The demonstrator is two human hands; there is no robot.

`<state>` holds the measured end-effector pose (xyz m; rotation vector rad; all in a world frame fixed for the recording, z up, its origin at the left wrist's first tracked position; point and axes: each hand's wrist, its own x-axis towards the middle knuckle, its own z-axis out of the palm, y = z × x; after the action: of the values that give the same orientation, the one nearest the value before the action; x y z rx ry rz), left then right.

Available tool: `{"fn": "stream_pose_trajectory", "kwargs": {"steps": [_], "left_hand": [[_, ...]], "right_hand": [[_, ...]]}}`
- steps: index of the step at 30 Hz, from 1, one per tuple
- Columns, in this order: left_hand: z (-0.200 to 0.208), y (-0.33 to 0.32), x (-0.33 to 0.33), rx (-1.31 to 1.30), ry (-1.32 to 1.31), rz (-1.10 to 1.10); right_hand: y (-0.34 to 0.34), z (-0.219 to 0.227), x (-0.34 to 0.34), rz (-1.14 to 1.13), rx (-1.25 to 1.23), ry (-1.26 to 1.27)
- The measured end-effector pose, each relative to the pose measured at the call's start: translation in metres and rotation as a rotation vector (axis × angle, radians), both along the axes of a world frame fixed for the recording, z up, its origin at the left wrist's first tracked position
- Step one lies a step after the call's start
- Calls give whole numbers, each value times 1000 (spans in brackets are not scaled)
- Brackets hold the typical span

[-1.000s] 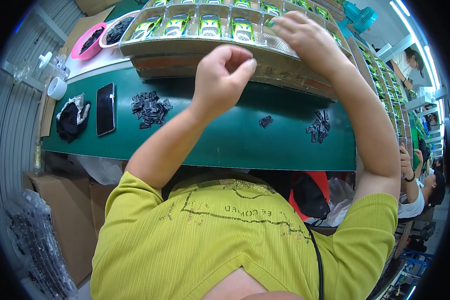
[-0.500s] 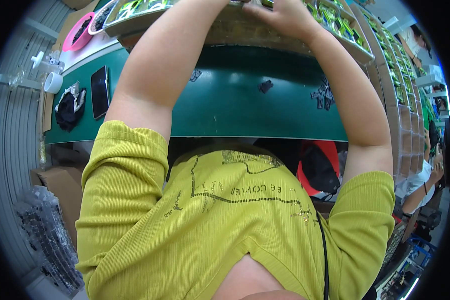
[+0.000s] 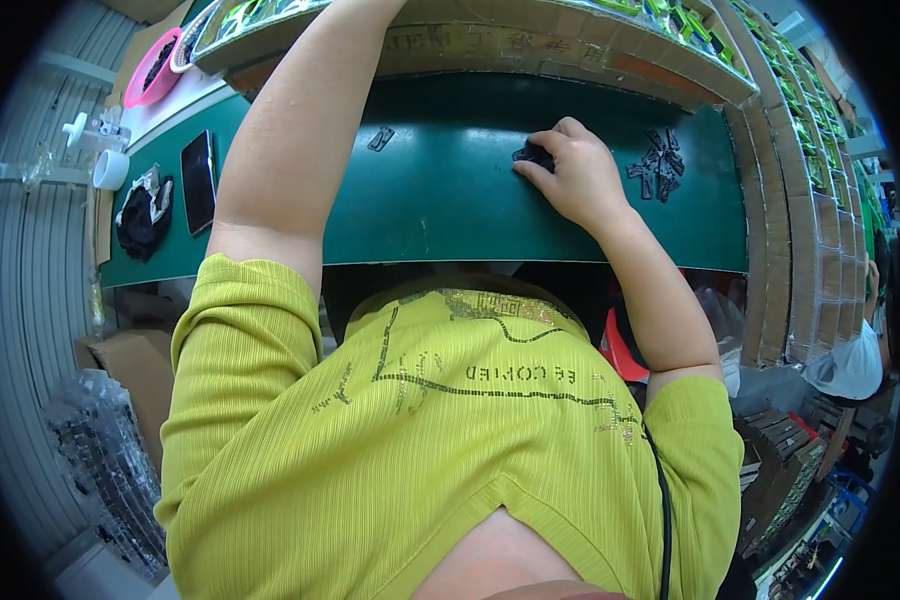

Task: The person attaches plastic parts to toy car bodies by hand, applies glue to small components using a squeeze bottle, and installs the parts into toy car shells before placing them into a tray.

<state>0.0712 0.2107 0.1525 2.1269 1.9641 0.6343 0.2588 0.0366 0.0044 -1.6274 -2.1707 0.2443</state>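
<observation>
My right hand (image 3: 582, 172) is down on the green tabletop (image 3: 450, 215). Its thumb and fingers are closed around small black plastic parts (image 3: 536, 155), partly hidden under the fingertips. To the right of that hand lies a loose pile of similar black parts (image 3: 657, 165). Another flat black part (image 3: 380, 138) rests by itself further left, near my left forearm (image 3: 300, 120). That forearm reaches up past the top edge over the long cardboard tray (image 3: 490, 50), so my left hand is out of sight.
Bright green and black items fill the cardboard tray. Stacked cardboard trays (image 3: 770, 230) stand along the right. At left are a phone (image 3: 198, 182), a dark cloth bundle (image 3: 145, 225), a white cup (image 3: 110, 169) and a pink basket (image 3: 153, 68) of black parts.
My right hand has come down from the cardboard tray to the tabletop and closed on the black parts there. My left hand has passed out of view at the top.
</observation>
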Motion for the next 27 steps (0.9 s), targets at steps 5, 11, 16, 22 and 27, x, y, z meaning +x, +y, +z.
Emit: {"fn": "stream_pose_trajectory", "kwargs": {"steps": [5, 11, 16, 22, 27], "left_hand": [[-23, 5, -16, 864, -453, -167], [-25, -72, -34, 878, -678, -466], [-85, -129, -73, 855, -48, -917], [-139, -167, -83, 578, 154, -951], [-146, -180, -82, 530, 204, -849]], "right_hand": [[-7, 4, 3, 27, 28, 34], [-10, -7, 13, 41, 179, -27], [-3, -16, 23, 49, 353, -25], [-5, -5, 29, -306, 57, 600], [-18, 13, 2, -142, -225, 1102]]}}
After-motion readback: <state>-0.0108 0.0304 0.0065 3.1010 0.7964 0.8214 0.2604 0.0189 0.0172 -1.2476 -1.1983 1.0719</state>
